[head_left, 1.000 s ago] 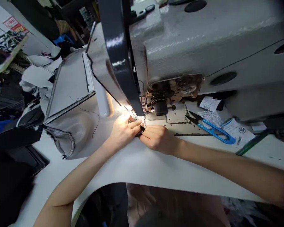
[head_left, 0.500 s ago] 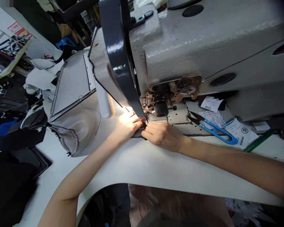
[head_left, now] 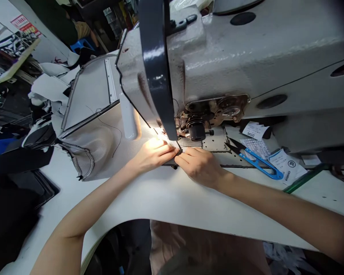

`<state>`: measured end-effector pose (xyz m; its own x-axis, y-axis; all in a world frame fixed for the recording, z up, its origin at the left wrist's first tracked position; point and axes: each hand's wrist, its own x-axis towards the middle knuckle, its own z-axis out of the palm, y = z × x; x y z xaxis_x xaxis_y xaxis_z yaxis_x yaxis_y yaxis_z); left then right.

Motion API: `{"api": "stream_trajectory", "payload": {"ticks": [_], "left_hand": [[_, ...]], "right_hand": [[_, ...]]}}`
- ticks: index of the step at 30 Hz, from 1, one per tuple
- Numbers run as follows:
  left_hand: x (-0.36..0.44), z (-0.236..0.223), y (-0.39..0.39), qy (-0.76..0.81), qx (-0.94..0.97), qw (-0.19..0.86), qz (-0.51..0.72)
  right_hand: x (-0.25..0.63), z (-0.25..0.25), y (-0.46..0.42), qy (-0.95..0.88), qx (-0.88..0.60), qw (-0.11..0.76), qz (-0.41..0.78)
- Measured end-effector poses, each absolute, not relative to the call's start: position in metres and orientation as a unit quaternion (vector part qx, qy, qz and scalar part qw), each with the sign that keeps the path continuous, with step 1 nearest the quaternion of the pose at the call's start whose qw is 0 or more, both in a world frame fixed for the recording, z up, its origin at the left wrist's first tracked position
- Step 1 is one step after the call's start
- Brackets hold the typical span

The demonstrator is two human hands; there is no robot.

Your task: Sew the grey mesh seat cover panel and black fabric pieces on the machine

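White tabletop point(head_left: 160, 194) — two hands point(head_left: 153, 156) point(head_left: 201, 165), one sewing machine point(head_left: 218, 65), grey fabric point(head_left: 103, 139).

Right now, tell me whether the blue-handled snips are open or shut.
Open: the blue-handled snips lie with their dark blades spread apart.

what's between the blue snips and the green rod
In the head view, a white label with dark print lies between the blue snips and the green rod.

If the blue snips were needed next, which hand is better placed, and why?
Probably the right hand: the blue snips lie on its side; the left hand, on the grey fabric, is farther away.
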<state>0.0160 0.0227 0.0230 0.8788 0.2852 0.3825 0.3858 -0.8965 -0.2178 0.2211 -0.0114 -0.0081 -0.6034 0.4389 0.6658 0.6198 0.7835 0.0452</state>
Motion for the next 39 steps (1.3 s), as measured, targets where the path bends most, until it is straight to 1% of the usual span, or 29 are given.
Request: {"api": "stream_trajectory", "payload": {"ticks": [7,11,17,19,22,25,27,29,32,34,36,39], "left_hand": [[0.012,0.015,0.02,-0.188,-0.946,0.105,-0.241],[0.007,0.011,0.012,-0.214,-0.947,0.064,-0.231],[0.008,0.002,0.007,-0.274,-0.939,0.003,-0.206],[0.01,0.0,0.007,-0.287,-0.935,0.016,-0.208],[0.011,0.004,0.006,-0.268,-0.94,0.068,-0.198],[0.01,0.011,0.006,-0.243,-0.954,0.063,-0.167],[0.009,0.013,0.008,-0.25,-0.952,0.033,-0.174],[0.008,0.013,0.011,-0.294,-0.929,-0.015,-0.224],[0.007,0.014,0.02,-0.395,-0.86,-0.144,-0.29],[0.005,0.018,0.028,-0.453,-0.811,-0.239,-0.282],[0.004,0.024,0.035,-0.486,-0.777,-0.306,-0.259],[0.003,0.033,0.042,-0.482,-0.775,-0.333,-0.238]], "right_hand": [[0.222,-0.007,-0.009,-0.886,-0.292,0.329,-0.142],[0.225,-0.006,-0.007,-0.892,-0.279,0.335,-0.121],[0.228,-0.006,-0.007,-0.9,-0.278,0.319,-0.108],[0.228,-0.007,-0.007,-0.903,-0.277,0.317,-0.091],[0.229,-0.009,-0.006,-0.905,-0.272,0.319,-0.076],[0.23,-0.01,-0.006,-0.903,-0.278,0.316,-0.084],[0.23,-0.009,-0.005,-0.899,-0.285,0.319,-0.093],[0.229,-0.009,-0.003,-0.891,-0.295,0.327,-0.107],[0.222,-0.008,0.002,-0.887,-0.294,0.328,-0.141],[0.213,-0.007,0.006,-0.893,-0.279,0.314,-0.162],[0.2,-0.006,0.009,-0.895,-0.262,0.309,-0.186],[0.178,-0.006,0.012,-0.881,-0.246,0.328,-0.236]]}}
